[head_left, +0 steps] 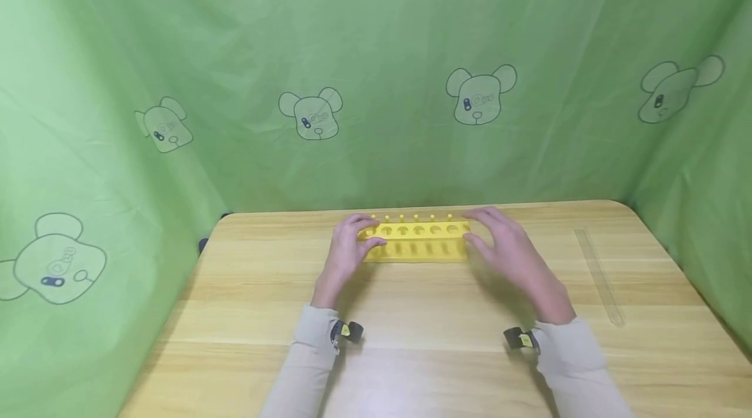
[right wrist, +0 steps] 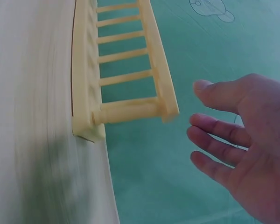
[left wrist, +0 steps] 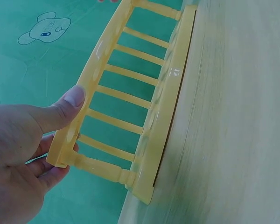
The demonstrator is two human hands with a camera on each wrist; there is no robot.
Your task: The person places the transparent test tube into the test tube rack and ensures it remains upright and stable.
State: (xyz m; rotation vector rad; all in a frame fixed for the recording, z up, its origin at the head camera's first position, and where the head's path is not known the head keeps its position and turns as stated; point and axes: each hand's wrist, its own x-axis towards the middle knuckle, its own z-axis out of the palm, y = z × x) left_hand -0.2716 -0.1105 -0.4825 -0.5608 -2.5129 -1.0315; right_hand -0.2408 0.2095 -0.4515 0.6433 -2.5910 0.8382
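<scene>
A yellow test tube rack [head_left: 420, 253] stands upright near the far edge of the table, with a row of round holes in its upper rail and pegs along the back. My left hand [head_left: 345, 249] grips the rack's left end; in the left wrist view the thumb [left wrist: 74, 96] lies on the upper rail and the fingers are curled behind it. Just beyond the right end, my right hand [head_left: 510, 248] is spread and holds nothing. The right wrist view shows a gap between its fingertips [right wrist: 203, 122] and the rack [right wrist: 164, 88].
A clear glass test tube [head_left: 599, 277] lies on the right side of the wooden table [head_left: 423, 333]. Green curtains [head_left: 388, 170] with printed bear heads hang behind the table and on both sides.
</scene>
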